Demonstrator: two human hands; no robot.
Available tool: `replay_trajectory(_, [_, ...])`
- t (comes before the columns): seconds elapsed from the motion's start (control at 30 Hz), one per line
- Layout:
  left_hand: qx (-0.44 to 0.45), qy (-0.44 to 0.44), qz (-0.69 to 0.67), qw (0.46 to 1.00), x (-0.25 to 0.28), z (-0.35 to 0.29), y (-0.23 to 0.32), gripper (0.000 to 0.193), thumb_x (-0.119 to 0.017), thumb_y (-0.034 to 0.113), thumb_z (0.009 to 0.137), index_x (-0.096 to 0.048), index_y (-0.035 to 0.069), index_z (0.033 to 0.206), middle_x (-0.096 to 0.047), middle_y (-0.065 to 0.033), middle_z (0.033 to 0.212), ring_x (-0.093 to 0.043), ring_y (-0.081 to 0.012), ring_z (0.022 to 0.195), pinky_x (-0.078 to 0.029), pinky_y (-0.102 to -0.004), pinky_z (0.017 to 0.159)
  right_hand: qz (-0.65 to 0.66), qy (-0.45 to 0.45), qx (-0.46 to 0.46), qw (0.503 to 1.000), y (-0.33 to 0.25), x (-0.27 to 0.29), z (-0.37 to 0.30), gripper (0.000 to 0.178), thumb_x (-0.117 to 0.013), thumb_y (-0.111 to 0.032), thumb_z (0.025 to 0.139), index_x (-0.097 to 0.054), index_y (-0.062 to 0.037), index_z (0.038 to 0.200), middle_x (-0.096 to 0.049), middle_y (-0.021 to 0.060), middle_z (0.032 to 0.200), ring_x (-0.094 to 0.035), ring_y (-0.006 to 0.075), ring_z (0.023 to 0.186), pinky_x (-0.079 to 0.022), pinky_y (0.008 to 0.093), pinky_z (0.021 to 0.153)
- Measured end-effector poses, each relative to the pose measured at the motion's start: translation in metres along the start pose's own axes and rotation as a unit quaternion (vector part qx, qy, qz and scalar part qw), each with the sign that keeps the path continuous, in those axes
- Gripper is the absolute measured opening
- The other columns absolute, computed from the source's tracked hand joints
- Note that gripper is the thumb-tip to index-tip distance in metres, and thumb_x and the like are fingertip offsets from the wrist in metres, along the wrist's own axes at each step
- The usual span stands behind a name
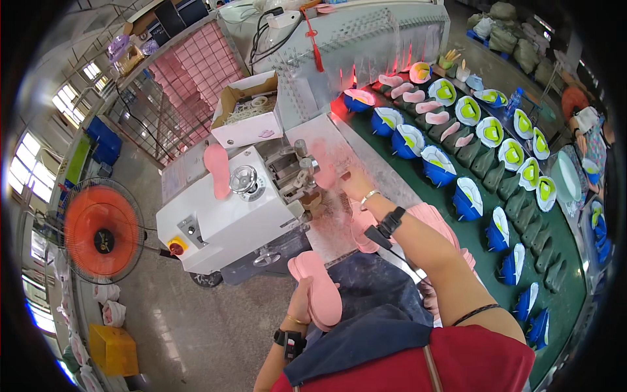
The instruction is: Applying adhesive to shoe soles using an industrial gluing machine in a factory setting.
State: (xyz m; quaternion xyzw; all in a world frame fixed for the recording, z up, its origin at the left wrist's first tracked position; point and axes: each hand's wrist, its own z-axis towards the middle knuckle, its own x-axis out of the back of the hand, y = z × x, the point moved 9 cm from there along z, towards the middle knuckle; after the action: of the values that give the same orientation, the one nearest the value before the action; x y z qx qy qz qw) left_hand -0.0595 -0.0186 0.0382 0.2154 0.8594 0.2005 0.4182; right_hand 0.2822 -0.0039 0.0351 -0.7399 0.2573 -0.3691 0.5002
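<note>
My left hand (299,303) is wrapped round a small stack of pink insoles (324,299), held low in front of my lap. With my right hand (356,185) I grip the end of another pink insole (324,168) at the rollers (304,164) of a white bench machine (225,225). Those rollers partly hide that insole's edge, and my right fingertips are partly out of sight. Under my right forearm lie more pink insoles (428,219). One single pink insole (217,171) rests on the machine top beside a metal dial (243,179).
Right of me, a green conveyor (444,157) carries blue-and-white shoe uppers (409,140), dark shoe lasts and pink insoles. A white carton (248,114) stands behind the machine. An orange fan (103,228) is at left, near a yellow crate (113,351). Pink dust covers the worktop (339,225).
</note>
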Motion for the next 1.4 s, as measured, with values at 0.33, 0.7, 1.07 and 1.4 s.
replay_trajectory(0.33, [0.033, 0.020, 0.004, 0.999, 0.036, 0.013, -0.018, 0.054, -0.044, 0.041, 0.094, -0.049, -0.004, 0.123, -0.059, -0.0223, 0.116, -0.059, -0.0335, 0.104, -0.048, -0.0412, 0.092, -0.177, 0.050, 0.165, 0.969, -0.069, 0.005, -0.015, 0.029, -0.052, -0.029, 0.088, -0.063, -0.0049, 0.099, -0.065, 0.0183, 0.091, -0.062, 0.0291, 0.088, -0.048, 0.0385, 0.077])
replay_trajectory(0.7, [0.046, 0.034, 0.024, 0.998, -0.003, 0.030, -0.020, 0.042, -0.044, 0.030, 0.088, -0.052, 0.001, 0.116, -0.063, -0.0131, 0.107, -0.062, -0.0299, 0.098, -0.051, -0.0419, 0.087, -0.022, 0.325, -0.051, 0.944, 0.080, 0.216, 0.054, 0.031, -0.046, -0.031, 0.091, -0.057, -0.0019, 0.095, -0.066, 0.0207, 0.085, -0.066, 0.0394, 0.077, -0.053, 0.0461, 0.064])
replay_trajectory(1.07, [0.096, 0.059, 0.021, 0.993, -0.020, 0.064, -0.037, 0.042, -0.050, 0.018, 0.085, -0.046, 0.000, 0.123, -0.059, -0.0150, 0.114, -0.060, -0.0311, 0.102, -0.049, -0.0448, 0.091, -0.037, 0.473, 0.014, 0.880, 0.217, 0.512, -0.004, 0.040, -0.064, -0.007, 0.073, -0.060, -0.0005, 0.112, -0.067, 0.0116, 0.093, -0.066, 0.0163, 0.082, -0.052, 0.0304, 0.070])
replay_trajectory(1.4, [-0.068, -0.030, 0.242, 0.968, -0.018, 0.061, -0.015, 0.033, -0.060, 0.013, 0.085, -0.055, -0.004, 0.114, -0.062, -0.0148, 0.108, -0.064, -0.0263, 0.095, -0.053, -0.0379, 0.082, -0.006, -0.107, 0.071, 0.992, 0.019, 0.103, -0.147, 0.032, -0.064, -0.038, 0.086, -0.066, -0.0055, 0.089, -0.060, 0.0054, 0.069, -0.051, 0.0115, 0.067, -0.043, 0.0305, 0.060])
